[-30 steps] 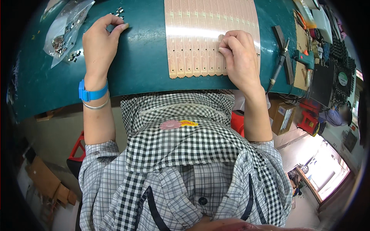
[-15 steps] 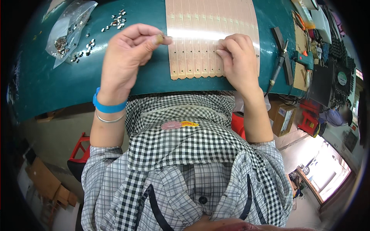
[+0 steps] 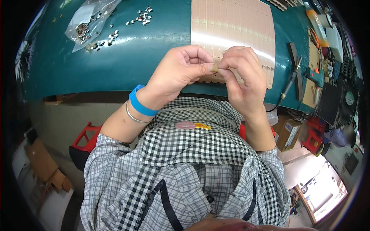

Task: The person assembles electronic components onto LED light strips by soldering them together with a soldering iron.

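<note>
My left hand, with a blue band and a silver bangle at its wrist, pinches thumb and forefinger together. My right hand has its fingertips brought up against that pinch. Whatever sits between the fingertips is too small and covered to make out. Both hands are over the near edge of a pinkish-beige sheet, which is marked off into long strips like a circuit board panel. A few small metal parts stand on the strips just right of my right hand. The hands hide much of the sheet's near end.
Loose small metal components lie on the green tabletop, left of the sheet. A clear plastic bag holds more. To the right are a soldering iron, a dark bar and a green tool.
My left hand has moved right to meet my right hand's fingertips. The view has shifted, so the table's things appear further right. More small parts beside my right hand now show.
</note>
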`<state>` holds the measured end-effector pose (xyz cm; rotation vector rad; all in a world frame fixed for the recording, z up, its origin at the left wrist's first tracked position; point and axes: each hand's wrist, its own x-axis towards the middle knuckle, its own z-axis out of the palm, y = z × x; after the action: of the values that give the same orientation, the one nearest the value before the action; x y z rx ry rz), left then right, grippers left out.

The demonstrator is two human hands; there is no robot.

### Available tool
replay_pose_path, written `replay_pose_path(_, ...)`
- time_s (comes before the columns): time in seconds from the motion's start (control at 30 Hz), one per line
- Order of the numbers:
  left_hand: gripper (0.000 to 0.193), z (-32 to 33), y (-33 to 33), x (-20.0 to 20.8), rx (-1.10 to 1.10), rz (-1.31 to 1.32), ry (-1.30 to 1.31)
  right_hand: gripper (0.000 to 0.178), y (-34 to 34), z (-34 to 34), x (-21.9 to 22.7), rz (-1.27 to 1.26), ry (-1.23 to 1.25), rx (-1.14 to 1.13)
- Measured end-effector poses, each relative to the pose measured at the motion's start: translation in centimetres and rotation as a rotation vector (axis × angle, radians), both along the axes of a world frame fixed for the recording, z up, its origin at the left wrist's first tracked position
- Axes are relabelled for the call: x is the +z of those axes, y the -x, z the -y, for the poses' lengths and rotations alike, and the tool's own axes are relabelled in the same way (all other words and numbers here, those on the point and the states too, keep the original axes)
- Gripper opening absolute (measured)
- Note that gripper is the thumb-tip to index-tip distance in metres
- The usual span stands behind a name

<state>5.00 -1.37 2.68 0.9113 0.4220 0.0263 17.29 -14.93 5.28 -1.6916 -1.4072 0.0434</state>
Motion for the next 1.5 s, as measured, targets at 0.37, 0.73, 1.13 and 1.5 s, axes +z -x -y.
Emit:
replay_pose_path(0.37,0.015,-11.9,0.2,-2.9,0.328,-0.249,-1.849,0.015,-3.8,1.9,-1.9,0.196,0.323,-0.199)
replay_pose_path(0.73,0.012,-9.5,0.6,-2.2,0.198,-0.206,-1.655,0.014,-3.6,1.3,-3.2,0.267,0.327,-0.185)
replay_pose_path(1.13,0.014,-9.0,0.8,-2.3,0.230,-0.111,-1.717,0.012,-3.1,0.7,-3.7,0.372,0.325,-0.232)
replay_pose_path(1.5,0.019,-3.8,0.9,-0.4,0.134,0.072,-0.483,0.012,-1.5,0.0,-0.1,-0.178,0.104,-0.056)
